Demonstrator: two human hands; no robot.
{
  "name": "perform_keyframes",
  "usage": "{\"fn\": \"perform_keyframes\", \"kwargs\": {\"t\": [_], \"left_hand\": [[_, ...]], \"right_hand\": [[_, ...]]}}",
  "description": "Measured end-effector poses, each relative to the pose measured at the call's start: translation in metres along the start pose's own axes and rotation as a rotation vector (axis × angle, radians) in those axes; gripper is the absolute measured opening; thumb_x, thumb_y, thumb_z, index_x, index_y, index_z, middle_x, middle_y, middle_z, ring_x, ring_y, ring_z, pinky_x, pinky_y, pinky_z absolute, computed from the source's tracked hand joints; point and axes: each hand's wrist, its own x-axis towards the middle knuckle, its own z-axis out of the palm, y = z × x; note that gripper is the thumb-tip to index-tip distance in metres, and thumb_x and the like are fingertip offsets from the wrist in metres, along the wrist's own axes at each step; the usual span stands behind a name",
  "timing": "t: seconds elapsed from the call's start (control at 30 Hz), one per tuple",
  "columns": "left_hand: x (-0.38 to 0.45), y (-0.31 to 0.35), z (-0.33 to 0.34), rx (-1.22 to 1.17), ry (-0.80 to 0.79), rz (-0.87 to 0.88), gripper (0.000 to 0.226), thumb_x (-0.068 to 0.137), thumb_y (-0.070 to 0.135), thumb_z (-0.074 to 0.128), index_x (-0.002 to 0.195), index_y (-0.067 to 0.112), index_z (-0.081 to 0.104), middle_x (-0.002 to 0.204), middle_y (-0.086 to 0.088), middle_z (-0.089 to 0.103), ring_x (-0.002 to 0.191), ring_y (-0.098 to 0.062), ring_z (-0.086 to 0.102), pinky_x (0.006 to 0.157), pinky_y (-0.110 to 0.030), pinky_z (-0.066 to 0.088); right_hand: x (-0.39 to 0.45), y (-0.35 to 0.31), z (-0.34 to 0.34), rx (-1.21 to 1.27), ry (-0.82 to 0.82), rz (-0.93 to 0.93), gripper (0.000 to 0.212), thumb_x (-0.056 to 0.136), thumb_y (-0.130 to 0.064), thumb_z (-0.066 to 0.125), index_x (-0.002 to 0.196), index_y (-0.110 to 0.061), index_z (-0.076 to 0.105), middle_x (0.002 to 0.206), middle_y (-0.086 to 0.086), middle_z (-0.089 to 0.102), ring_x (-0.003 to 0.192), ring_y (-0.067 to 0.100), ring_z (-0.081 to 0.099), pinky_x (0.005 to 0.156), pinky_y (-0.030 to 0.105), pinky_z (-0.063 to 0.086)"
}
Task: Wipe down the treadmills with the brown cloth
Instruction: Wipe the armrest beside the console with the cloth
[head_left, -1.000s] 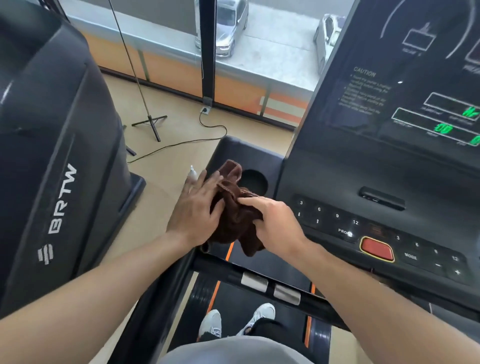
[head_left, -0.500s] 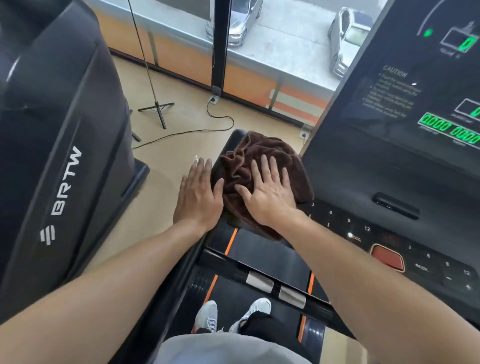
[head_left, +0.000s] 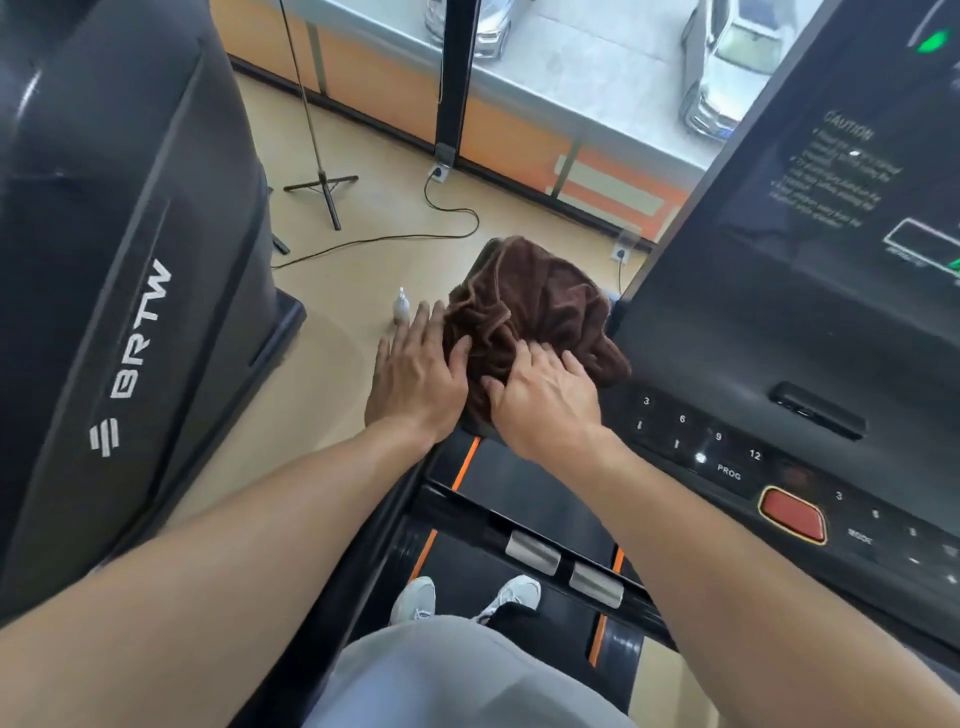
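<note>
Brown cloth (head_left: 524, 317) is bunched up in a rumpled heap just above the middle of the frame, sitting on the left-hand corner of the treadmill console (head_left: 769, 364), right where the dark panel meets the slanted screen. Both hands are on it. The right hand (head_left: 545, 400) lies palm-down on the near part of the cloth, fingers spread and only slightly bent, pressing on the folds rather than grabbing them. The left hand (head_left: 415, 374) is flat too, fingers straight and pointing up-frame, resting along the cloth's left edge with the thumb touching the fabric, so nothing is actually held in either one.

Lower right of the frame has the button panel with numbers, PROG and MODE labels, and a red stop button (head_left: 792, 514). Far left is filled by a second treadmill (head_left: 119, 312), dark housing with BRTW lettering. Just past the left fingertips a small white bottle (head_left: 401, 305) stands on the tan floor. Up top there's a tripod stand (head_left: 322, 187) and a black cable (head_left: 415, 234) trailing across the floor to a wall socket. White sneakers (head_left: 462, 597) show at bottom centre on the belt.
</note>
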Motion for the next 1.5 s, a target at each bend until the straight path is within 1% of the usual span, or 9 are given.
{"fn": "perform_keyframes", "kwargs": {"t": [0.13, 0.33, 0.5, 0.6, 0.77, 0.87, 1.17, 1.33, 1.5], "left_hand": [[0.001, 0.002, 0.000, 0.048, -0.027, -0.003, 0.065, 0.106, 0.054, 0.021, 0.163, 0.024, 0.011, 0.170, 0.002, 0.014, 0.157, -0.017, 0.006, 0.127, -0.043, 0.007], [0.002, 0.004, 0.000, 0.076, -0.049, 0.008, 0.067, 0.106, 0.057, 0.018, 0.163, 0.023, 0.009, 0.170, 0.002, 0.013, 0.157, -0.021, 0.009, 0.127, -0.044, 0.008], [0.003, 0.003, 0.001, 0.090, -0.053, 0.002, 0.067, 0.106, 0.056, 0.017, 0.164, 0.024, 0.008, 0.170, 0.002, 0.013, 0.157, -0.021, 0.009, 0.127, -0.045, 0.009], [0.005, 0.003, 0.004, 0.104, -0.061, 0.003, 0.067, 0.106, 0.056, 0.016, 0.163, 0.023, 0.008, 0.170, 0.002, 0.013, 0.157, -0.023, 0.010, 0.127, -0.046, 0.009], [0.007, 0.003, 0.002, 0.074, -0.072, 0.010, 0.068, 0.106, 0.056, 0.016, 0.163, 0.022, 0.010, 0.170, 0.000, 0.014, 0.157, -0.024, 0.009, 0.127, -0.046, 0.009], [0.006, 0.004, -0.001, 0.051, -0.060, 0.024, 0.070, 0.105, 0.059, 0.015, 0.163, 0.021, 0.012, 0.170, -0.001, 0.014, 0.157, -0.024, 0.009, 0.127, -0.044, 0.007], [-0.010, -0.009, -0.024, -0.469, 0.118, -0.044, 0.062, 0.106, 0.057, 0.031, 0.153, 0.018, 0.040, 0.158, -0.002, 0.042, 0.145, -0.020, 0.038, 0.117, -0.035, 0.029], [-0.026, -0.023, -0.023, -0.431, 0.075, -0.104, 0.056, 0.105, 0.053, 0.039, 0.149, 0.020, 0.044, 0.154, -0.003, 0.045, 0.142, -0.021, 0.041, 0.114, -0.037, 0.033], [-0.055, -0.035, -0.018, -0.303, 0.136, 0.097, 0.046, 0.101, 0.045, 0.050, 0.138, 0.019, 0.054, 0.147, -0.002, 0.052, 0.141, -0.023, 0.042, 0.117, -0.041, 0.035]], "right_hand": [[0.019, -0.003, -0.016, 0.067, -0.045, -0.013, 0.072, 0.103, -0.054, 0.032, 0.147, 0.001, 0.047, 0.151, 0.020, 0.050, 0.144, 0.031, 0.040, 0.123, 0.039, 0.020], [0.018, 0.019, -0.049, -0.048, -0.069, -0.072, 0.039, 0.099, -0.045, 0.045, 0.102, -0.013, 0.068, 0.111, 0.013, 0.069, 0.098, 0.035, 0.064, 0.074, 0.033, 0.039], [0.023, 0.020, -0.031, -0.038, -0.185, -0.129, 0.056, 0.105, -0.052, 0.036, 0.133, -0.010, 0.060, 0.136, 0.011, 0.062, 0.128, 0.033, 0.055, 0.104, 0.038, 0.041], [0.020, 0.024, -0.002, 0.006, -0.064, -0.144, 0.058, 0.106, -0.054, 0.035, 0.140, -0.011, 0.053, 0.147, 0.007, 0.056, 0.145, 0.026, 0.038, 0.126, 0.041, 0.015], [0.015, 0.021, -0.012, 0.032, 0.042, -0.118, 0.036, 0.106, -0.048, 0.043, 0.095, -0.017, 0.056, 0.111, 0.013, 0.070, 0.112, 0.034, 0.061, 0.093, 0.040, 0.041], [0.007, 0.026, -0.021, 0.080, 0.077, -0.089, 0.027, 0.106, -0.038, 0.048, 0.106, -0.014, 0.059, 0.115, 0.014, 0.067, 0.108, 0.037, 0.062, 0.077, 0.037, 0.037], [-0.122, 0.000, -0.035, 0.156, -0.093, -0.211, 0.028, 0.102, -0.052, 0.050, 0.111, -0.027, 0.058, 0.121, 0.005, 0.063, 0.113, 0.033, 0.059, 0.089, 0.041, 0.050], [-0.145, -0.014, 0.072, -0.091, -0.193, -0.326, 0.095, 0.087, -0.071, 0.061, 0.160, -0.032, 0.016, 0.171, 0.013, 0.004, 0.157, 0.038, 0.003, 0.124, 0.058, 0.018], [-0.132, -0.013, 0.101, 0.001, 0.081, -0.325, 0.085, 0.087, -0.052, 0.071, 0.155, -0.034, 0.023, 0.160, 0.007, 0.036, 0.144, 0.035, 0.037, 0.106, 0.052, 0.044]]}}
